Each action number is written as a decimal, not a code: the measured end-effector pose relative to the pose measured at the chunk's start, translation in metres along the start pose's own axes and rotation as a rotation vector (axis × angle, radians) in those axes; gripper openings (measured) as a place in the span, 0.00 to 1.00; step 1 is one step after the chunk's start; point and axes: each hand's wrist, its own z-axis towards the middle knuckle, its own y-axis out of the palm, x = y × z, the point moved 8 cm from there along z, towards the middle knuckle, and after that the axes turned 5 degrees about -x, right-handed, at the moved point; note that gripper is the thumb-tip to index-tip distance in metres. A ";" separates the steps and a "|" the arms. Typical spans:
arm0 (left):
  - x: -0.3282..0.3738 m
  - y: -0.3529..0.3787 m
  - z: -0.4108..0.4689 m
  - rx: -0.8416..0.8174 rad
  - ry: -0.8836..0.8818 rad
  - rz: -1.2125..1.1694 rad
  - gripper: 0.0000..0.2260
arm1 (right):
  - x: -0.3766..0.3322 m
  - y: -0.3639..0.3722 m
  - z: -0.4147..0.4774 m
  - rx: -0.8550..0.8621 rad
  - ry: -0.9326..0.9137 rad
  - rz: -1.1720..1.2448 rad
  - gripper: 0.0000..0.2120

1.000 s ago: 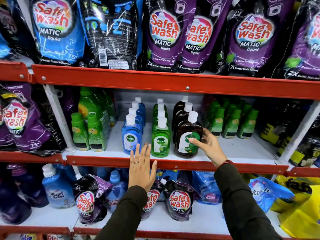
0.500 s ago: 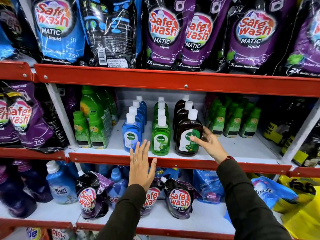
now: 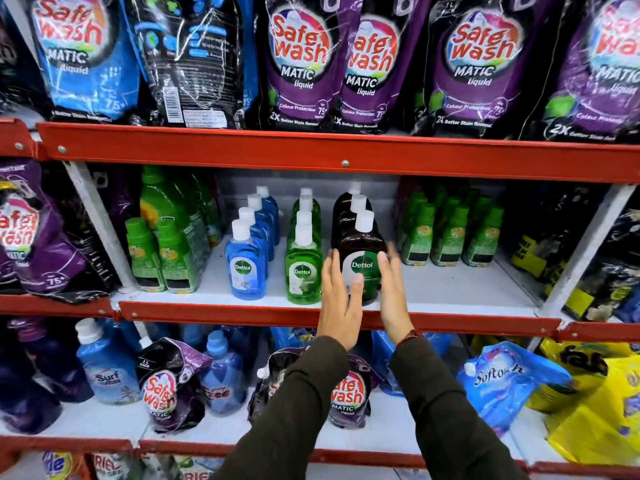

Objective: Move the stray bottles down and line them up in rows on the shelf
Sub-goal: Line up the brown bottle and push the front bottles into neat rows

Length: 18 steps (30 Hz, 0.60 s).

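Note:
Three rows of Dettol bottles with white caps stand on the middle shelf (image 3: 464,289): a blue row (image 3: 245,268), a green row (image 3: 303,271) and a brown row. The front brown Dettol bottle (image 3: 362,242) stands upright at the shelf's front edge. My left hand (image 3: 337,306) lies against its left side with the thumb across the label. My right hand (image 3: 393,299) presses flat on its right side, so the bottle is clasped between both hands.
Small green bottles stand left (image 3: 162,258) and right (image 3: 450,233) of the Dettol rows. Safewash pouches (image 3: 298,64) fill the shelf above. Red shelf rails (image 3: 242,150) run above and below. Detergent bottles and pouches (image 3: 162,386) sit on the lower shelf.
My left hand moved from the shelf's red front edge rightward and up onto the brown bottle's left side. My right hand shifted from behind the bottle to its right side.

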 end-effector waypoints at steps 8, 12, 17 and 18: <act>-0.024 0.008 0.022 -0.036 -0.161 -0.168 0.44 | 0.021 -0.007 -0.004 -0.032 0.056 -0.034 0.28; -0.023 0.009 0.024 -0.063 -0.165 -0.167 0.45 | 0.023 -0.010 -0.003 -0.038 0.070 -0.046 0.28; -0.024 0.009 0.019 -0.053 -0.164 -0.147 0.41 | 0.020 -0.009 -0.004 -0.070 0.073 -0.082 0.34; -0.025 0.011 0.015 -0.047 -0.163 -0.141 0.38 | 0.020 -0.009 -0.004 -0.066 0.075 -0.088 0.36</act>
